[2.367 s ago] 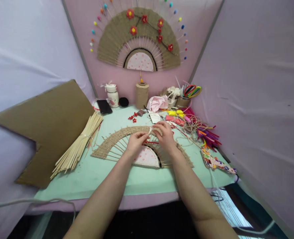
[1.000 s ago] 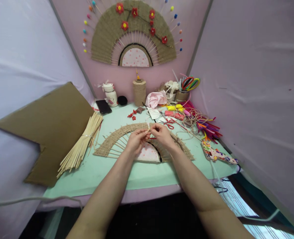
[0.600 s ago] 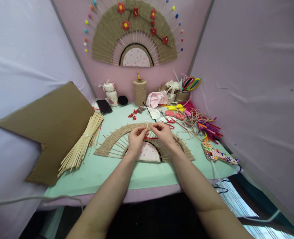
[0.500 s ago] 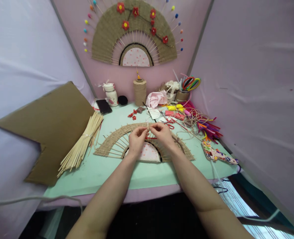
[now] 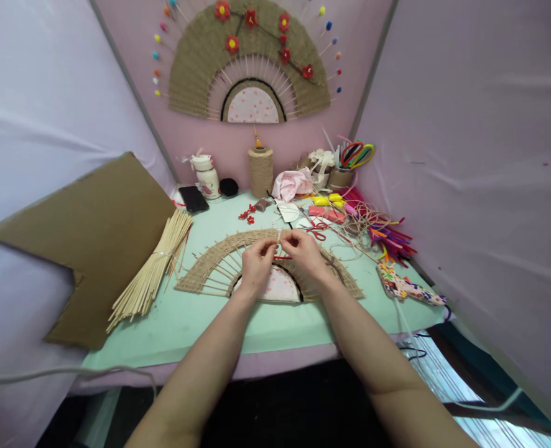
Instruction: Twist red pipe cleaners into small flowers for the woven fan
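Note:
A half-round woven fan [image 5: 210, 264] with thin sticks and a dotted white centre [image 5: 282, 286] lies on the green tabletop. Above its middle, my left hand [image 5: 257, 264] and my right hand [image 5: 303, 252] are close together, fingertips pinched. Between them is a small pale piece [image 5: 279, 235], too small to make out clearly. A short red strip [image 5: 282, 257] shows just below the fingertips. Several small red flowers [image 5: 247, 215] lie behind the fan.
Bundled sticks [image 5: 152, 270] and cardboard [image 5: 93, 242] are at left. A phone [image 5: 193, 199], bottle [image 5: 206, 177] and twine spool [image 5: 260, 173] stand behind. Red-handled scissors [image 5: 316, 231], coloured pipe cleaners [image 5: 392, 239] and a patterned glue gun [image 5: 408, 289] are at right. A finished fan [image 5: 191, 74] hangs behind.
The view has shifted very slightly. Both hands stay pinched together over the fan, with only a small movement of the fingertips.

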`<state>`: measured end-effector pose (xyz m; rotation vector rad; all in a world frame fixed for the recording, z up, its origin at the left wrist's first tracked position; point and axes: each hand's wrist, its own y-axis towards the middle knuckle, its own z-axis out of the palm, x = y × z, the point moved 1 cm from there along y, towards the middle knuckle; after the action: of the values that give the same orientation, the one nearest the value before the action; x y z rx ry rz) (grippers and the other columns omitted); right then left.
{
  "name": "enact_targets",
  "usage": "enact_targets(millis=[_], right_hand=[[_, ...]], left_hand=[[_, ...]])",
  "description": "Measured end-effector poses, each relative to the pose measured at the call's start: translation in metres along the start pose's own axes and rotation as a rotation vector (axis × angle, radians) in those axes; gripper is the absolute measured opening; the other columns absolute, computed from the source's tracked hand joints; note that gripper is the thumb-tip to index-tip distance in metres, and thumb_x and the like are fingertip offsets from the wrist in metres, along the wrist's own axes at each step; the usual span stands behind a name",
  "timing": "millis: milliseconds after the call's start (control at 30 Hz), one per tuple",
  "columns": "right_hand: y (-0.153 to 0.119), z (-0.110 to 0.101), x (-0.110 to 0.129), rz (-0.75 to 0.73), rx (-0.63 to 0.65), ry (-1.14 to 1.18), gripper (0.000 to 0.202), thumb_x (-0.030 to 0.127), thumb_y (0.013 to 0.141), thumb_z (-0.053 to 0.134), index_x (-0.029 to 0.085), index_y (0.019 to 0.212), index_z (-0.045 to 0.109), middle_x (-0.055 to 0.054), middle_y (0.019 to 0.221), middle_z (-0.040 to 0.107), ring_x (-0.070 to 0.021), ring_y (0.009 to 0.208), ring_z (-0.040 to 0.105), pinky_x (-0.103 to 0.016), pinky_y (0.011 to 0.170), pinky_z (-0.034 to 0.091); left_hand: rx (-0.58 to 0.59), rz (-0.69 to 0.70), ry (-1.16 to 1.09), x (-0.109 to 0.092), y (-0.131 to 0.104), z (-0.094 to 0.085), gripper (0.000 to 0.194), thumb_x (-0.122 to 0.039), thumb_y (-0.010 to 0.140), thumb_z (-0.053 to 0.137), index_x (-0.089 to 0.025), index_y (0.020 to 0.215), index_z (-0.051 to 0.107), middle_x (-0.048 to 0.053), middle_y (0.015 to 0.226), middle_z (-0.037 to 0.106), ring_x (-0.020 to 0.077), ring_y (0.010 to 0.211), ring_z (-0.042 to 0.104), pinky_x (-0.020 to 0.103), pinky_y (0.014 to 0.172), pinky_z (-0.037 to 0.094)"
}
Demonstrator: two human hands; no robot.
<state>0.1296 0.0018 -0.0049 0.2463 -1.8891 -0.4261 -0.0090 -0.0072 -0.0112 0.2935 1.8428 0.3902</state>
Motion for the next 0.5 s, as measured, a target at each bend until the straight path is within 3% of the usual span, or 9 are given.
enact_targets(millis=[100,200,400,500], right_hand=[[0.0006,-0.0004,-0.0013,0.013,-0.007,0.011,0.008,0.023,0.069,0.058,0.018,0.063,0.058,0.002,0.062,0.054,-0.0117,0.060,0.045,-0.025,0.059,0.036],[0.0025,-0.0013,-0.0034,0.124,0.022,0.146,0.008,0.025,0.064,0.058,0.018,0.061,0.056,0.003,0.060,0.053,-0.0112,0.059,0.044,-0.024,0.058,0.035],[0.0036,0.0005,-0.0031,0.420,0.182,0.572,0.011,0.028,0.060,0.060,0.019,0.057,0.053,0.005,0.054,0.051,-0.0094,0.053,0.043,-0.024,0.056,0.038],[0.0036,0.0038,-0.0021,0.435,0.261,0.688,0.013,0.027,0.060,0.062,0.019,0.057,0.051,0.003,0.056,0.053,-0.0097,0.054,0.046,-0.025,0.058,0.040]], left_hand=[[0.021,-0.010,-0.024,0.0004,0.0008,0.0006,0.016,-0.018,0.078,0.057,-0.017,0.086,0.072,0.005,0.087,0.072,0.0166,0.081,0.063,0.028,0.077,0.046],[0.047,-0.117,-0.187,0.0008,0.0021,0.0025,0.012,-0.020,0.075,0.062,-0.016,0.083,0.071,0.004,0.081,0.071,0.0153,0.076,0.062,0.027,0.073,0.047],[0.203,-0.555,-0.801,-0.0038,0.0050,0.0035,0.012,-0.014,0.068,0.071,-0.011,0.079,0.067,0.003,0.070,0.068,0.0074,0.059,0.059,0.018,0.059,0.047],[0.244,-0.775,-1.016,-0.0052,0.0053,0.0021,0.011,-0.004,0.069,0.067,-0.010,0.077,0.065,0.003,0.069,0.066,0.0043,0.059,0.059,0.012,0.058,0.047]])
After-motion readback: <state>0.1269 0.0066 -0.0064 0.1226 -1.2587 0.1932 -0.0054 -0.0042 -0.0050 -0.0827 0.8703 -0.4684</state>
